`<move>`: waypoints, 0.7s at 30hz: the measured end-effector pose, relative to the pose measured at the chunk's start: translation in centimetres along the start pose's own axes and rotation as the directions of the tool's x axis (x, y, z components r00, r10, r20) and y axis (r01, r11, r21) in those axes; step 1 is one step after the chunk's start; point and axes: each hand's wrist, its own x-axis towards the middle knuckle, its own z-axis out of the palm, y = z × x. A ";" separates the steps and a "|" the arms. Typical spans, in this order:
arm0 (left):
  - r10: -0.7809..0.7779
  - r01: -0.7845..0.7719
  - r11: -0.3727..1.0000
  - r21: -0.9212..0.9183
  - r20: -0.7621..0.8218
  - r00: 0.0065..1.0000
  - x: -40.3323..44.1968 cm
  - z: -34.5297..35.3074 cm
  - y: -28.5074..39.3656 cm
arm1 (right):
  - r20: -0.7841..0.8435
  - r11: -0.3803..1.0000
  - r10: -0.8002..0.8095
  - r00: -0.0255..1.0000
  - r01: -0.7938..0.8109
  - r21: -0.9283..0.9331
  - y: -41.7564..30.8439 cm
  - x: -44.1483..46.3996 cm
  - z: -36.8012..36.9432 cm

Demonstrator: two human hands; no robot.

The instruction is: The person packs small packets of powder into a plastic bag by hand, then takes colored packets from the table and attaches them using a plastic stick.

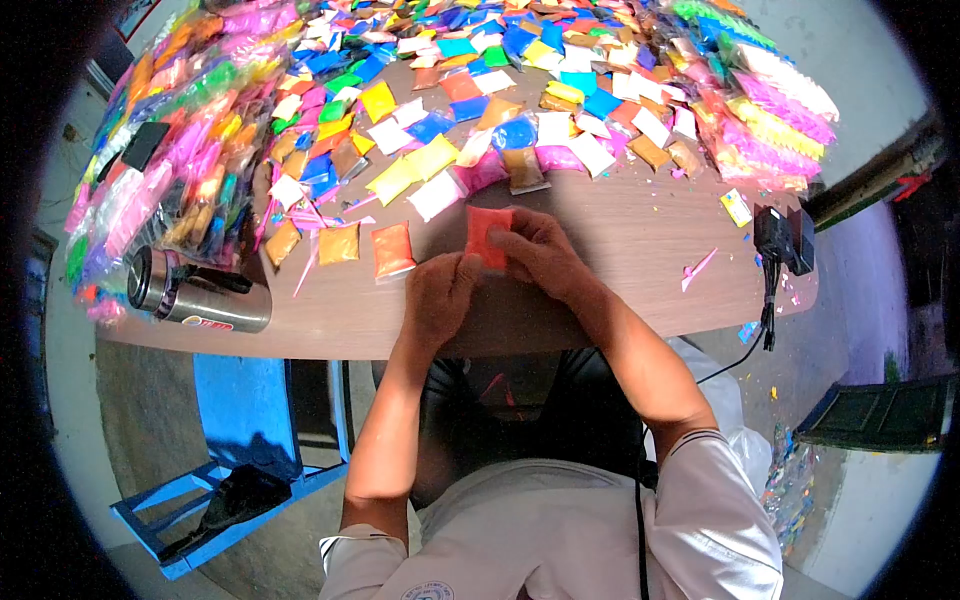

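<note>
Between my two hands, near the front edge of the table, is a small red packet [487, 228]. My right hand [545, 255] pinches its right side, thumb across its face. The closed fingers of my left hand [440, 292] meet its lower left corner. To the left lie an orange packet [393, 250] with a white lower edge and a golden-brown packet [339, 243]. Beyond my hands are a brown packet [524, 170], a white packet [436, 196] and a yellow packet [432, 157].
Many coloured packets cover the back of the table [620, 300], with heaped bags [160, 190] at left and more bags [765, 120] at right. A steel flask [225, 300] lies at the left front. A black adapter [773, 235] with cables sits at right. A blue chair [245, 410] stands below left.
</note>
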 end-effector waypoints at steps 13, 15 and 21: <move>-0.052 0.053 0.994 -0.092 0.013 0.999 0.0 0.3 -0.5 | 0.021 0.987 -0.118 0.993 0.120 -0.110 -0.7 -0.3 1.1; -0.025 0.025 0.999 -0.033 -0.008 1.000 0.1 0.4 -0.5 | 0.023 0.978 -0.093 0.995 0.095 -0.188 -0.6 -0.1 0.8; -0.074 0.074 0.997 -0.002 0.022 0.997 0.1 -0.2 0.3 | -0.053 0.994 -0.106 0.993 0.104 -0.039 -1.4 -0.5 1.6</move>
